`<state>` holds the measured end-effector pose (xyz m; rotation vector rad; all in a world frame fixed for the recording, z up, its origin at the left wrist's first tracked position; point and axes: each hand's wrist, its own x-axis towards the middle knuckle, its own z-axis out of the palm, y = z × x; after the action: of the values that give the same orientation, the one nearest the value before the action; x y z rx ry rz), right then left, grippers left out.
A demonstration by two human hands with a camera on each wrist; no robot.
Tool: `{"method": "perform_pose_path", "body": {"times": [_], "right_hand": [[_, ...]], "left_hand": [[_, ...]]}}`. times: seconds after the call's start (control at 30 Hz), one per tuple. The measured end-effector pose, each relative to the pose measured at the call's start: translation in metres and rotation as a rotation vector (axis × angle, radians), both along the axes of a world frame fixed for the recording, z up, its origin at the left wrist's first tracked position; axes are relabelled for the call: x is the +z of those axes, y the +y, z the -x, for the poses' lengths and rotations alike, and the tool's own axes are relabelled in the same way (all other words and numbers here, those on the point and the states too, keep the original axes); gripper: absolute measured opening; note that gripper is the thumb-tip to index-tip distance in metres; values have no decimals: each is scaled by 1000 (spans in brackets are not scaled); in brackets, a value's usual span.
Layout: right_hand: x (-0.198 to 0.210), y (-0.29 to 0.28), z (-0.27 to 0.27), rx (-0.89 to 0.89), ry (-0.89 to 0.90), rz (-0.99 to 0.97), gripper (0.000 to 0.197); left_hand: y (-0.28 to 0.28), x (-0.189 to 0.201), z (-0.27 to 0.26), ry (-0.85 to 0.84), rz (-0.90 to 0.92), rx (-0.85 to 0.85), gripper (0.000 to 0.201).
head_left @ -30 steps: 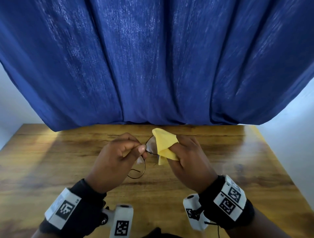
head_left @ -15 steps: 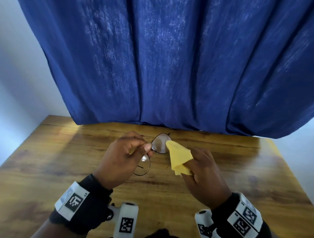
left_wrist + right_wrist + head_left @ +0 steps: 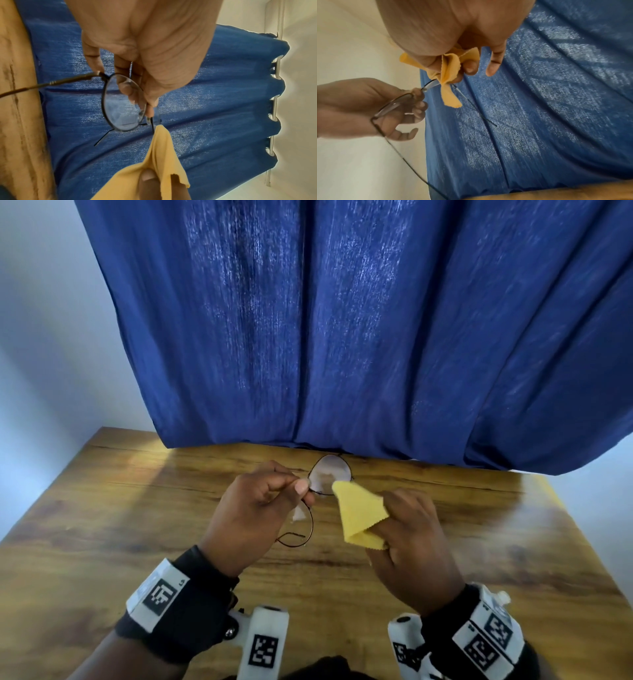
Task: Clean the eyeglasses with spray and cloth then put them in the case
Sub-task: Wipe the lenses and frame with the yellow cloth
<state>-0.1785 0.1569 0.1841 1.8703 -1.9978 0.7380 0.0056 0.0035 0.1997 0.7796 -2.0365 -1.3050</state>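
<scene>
Left hand (image 3: 260, 508) pinches the thin-wire eyeglasses (image 3: 330, 474) at the bridge, held above the worktop (image 3: 137, 525); right hand (image 3: 411, 535) pinches the soft yellow cloth (image 3: 359, 515) beside the far lens. Light, fragile frame, likely best gripped by the rim.

From my remote station, the head view shows the left hand (image 3: 255, 517) covering the bridge and part of the near lens of the glasses (image 3: 329, 475). The cloth (image 3: 359, 513) overlaps the edge of the far lens, so I cannot tell whether it touches the glass. The right hand (image 3: 412, 546) has its fingertips hidden under the cloth. In the left wrist view, one temple arm (image 3: 42, 85) runs off the left edge. In the right wrist view, the far lens is seen edge-on and blurred. Both forearms are cut off at the bottom edge.
</scene>
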Motion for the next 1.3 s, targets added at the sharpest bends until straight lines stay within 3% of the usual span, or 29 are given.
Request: {"method": "perform_pose_path", "body": {"times": [0.13,0.27,0.4,1.3], "right_hand": [[-1,-7,-7,-82,-7,53,27],[-2,-10,-18,-26,67,24,28],[1,-12,-13,-110,-3,83,28],[-6,16,52,9,-73,57,29]], "left_hand": [[-7,0,-5,16,-38,-32,27],[-13,-1,-5,11,-42,-61,28],[-14,3,-3,11,-27,-70,30],[18,6,43,-45,98,-48,24]]}}
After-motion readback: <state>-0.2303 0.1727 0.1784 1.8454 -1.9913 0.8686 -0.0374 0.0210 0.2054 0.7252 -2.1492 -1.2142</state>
